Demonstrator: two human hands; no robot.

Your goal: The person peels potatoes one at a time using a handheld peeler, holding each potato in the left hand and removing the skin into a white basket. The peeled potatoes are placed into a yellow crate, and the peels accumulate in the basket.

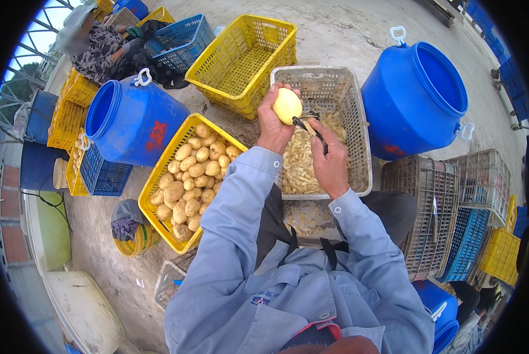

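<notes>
A peeled, pale yellow potato (287,106) rests in my left hand (273,121), the fingers wrapped around its far side. My right hand (330,155) grips a black-handled peeler (307,123), whose head is at the potato's lower right side. A strip of peel hangs at the peeler. Beneath both hands stands a whitish plastic crate (362,170) with perforated walls, holding many potato peelings (299,166). To my left, a yellow crate (145,208) is filled with unpeeled potatoes (189,172).
Blue plastic drums stand to the right (379,101) and left (153,119). Beyond the peelings is a yellow crate (242,57). A knife (434,219) lies on a grey crate (417,199) at right. A yellow bucket (134,241) holds cloth. Another person (100,57) sits at upper left.
</notes>
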